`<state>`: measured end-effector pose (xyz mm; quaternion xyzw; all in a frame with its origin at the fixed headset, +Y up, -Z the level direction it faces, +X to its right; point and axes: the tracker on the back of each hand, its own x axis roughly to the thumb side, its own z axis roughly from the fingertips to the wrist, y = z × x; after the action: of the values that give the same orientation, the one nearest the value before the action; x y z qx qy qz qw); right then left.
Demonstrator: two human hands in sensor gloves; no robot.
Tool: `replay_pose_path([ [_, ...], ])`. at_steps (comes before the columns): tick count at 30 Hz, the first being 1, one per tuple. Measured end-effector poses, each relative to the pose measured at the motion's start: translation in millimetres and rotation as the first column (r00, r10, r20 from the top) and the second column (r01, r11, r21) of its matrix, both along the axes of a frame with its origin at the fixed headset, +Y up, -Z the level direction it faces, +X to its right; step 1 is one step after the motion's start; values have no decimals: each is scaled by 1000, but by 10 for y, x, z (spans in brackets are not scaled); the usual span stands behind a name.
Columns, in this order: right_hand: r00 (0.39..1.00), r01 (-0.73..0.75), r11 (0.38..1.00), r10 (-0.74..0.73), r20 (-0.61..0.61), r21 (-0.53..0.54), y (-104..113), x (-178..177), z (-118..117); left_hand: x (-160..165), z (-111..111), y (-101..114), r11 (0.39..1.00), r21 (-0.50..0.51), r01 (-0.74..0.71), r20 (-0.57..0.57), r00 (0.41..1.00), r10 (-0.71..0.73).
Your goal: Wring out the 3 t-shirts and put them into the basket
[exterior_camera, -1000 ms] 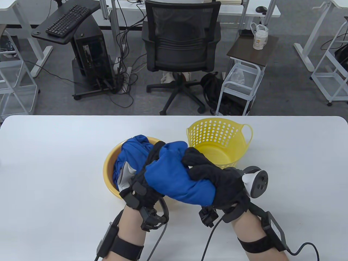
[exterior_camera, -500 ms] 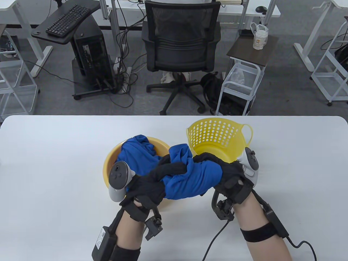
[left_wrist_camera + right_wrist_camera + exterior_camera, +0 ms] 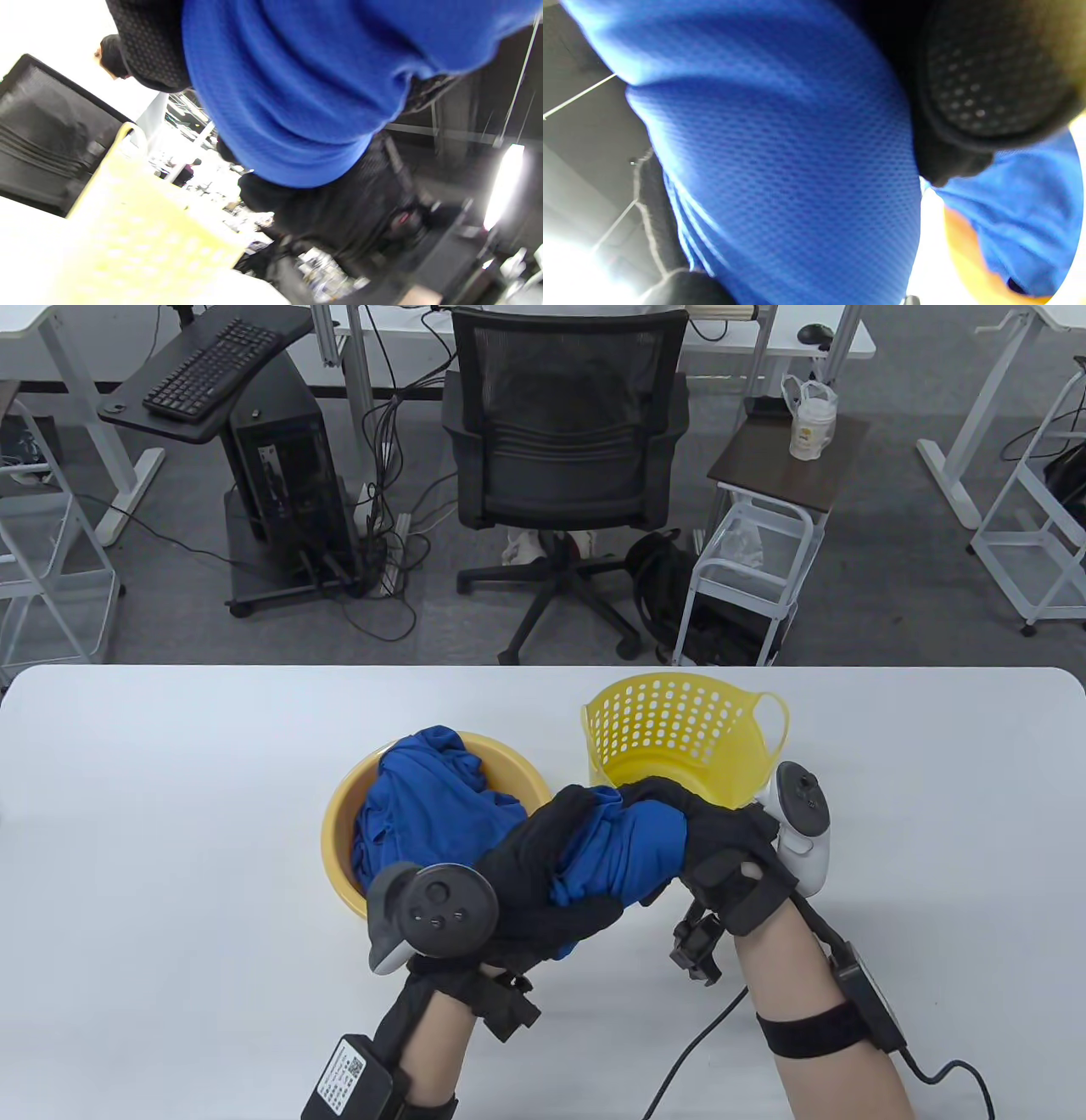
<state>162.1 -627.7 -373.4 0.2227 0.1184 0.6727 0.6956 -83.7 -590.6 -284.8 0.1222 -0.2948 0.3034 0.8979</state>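
Observation:
Both gloved hands grip one bunched blue t-shirt (image 3: 624,853) above the table, between the basin and the basket. My left hand (image 3: 543,882) wraps its near end from below; my right hand (image 3: 687,823) wraps its far right end. The shirt fills the left wrist view (image 3: 297,84) and the right wrist view (image 3: 780,169). More blue t-shirt cloth (image 3: 424,797) lies piled in the round yellow basin (image 3: 339,831) to the left. The perforated yellow basket (image 3: 679,729) stands behind my right hand; the part of its inside that shows holds nothing.
The white table (image 3: 170,814) stretches to both sides. Beyond its far edge stand a black office chair (image 3: 564,449), a small side table with a cup (image 3: 810,424) and a computer cart (image 3: 280,475).
The hands have twisted against each other on the shirt: the left hand rolled so that its tracker faces up and came nearer, the right hand rolled the other way. The shirt bundle is tighter.

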Motion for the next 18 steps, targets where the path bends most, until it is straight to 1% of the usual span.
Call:
replay_pose_path([
  [2,999,-27,1000,27,26,-3,-4,3,2,59,9,-18,998,2,61,-4,998,-61],
  [3,998,-38,999,38,42,-13,-12,9,1,101,17,-30,994,21,108,-14,994,-108],
  [5,996,-48,998,52,79,-49,-39,36,-10,198,36,-63,976,46,213,-35,977,-211],
  [8,992,-61,993,72,107,-99,-78,68,-23,336,61,-118,948,71,309,-73,950,-304],
  [9,989,-68,991,82,126,-113,-80,66,-6,359,62,-127,941,73,330,-90,942,-323],
  [10,986,-66,991,83,144,-116,-70,55,13,337,49,-122,947,78,311,-116,946,-302],
  [11,984,-64,991,83,158,-120,-66,45,28,291,14,-114,964,67,257,-119,961,-248],
  [12,987,-25,993,43,154,-114,-62,17,47,185,-55,-133,993,-5,120,-82,989,-120],
  [13,990,7,995,8,140,-104,-56,-4,55,113,-98,-155,998,-50,30,-60,998,-34],
  [14,995,64,995,-58,86,-75,-36,-51,69,-25,-174,-200,986,-127,-110,-38,994,106],
  [16,991,125,992,-126,-53,-14,15,-146,102,-255,-275,-260,921,-244,-303,-32,952,305],
  [17,987,144,989,-142,-81,21,30,-165,115,-321,-289,-274,896,-277,-348,-46,936,349],
  [18,982,175,981,-168,-83,79,62,-188,131,-404,-304,-291,858,-303,-415,-72,907,414],
])
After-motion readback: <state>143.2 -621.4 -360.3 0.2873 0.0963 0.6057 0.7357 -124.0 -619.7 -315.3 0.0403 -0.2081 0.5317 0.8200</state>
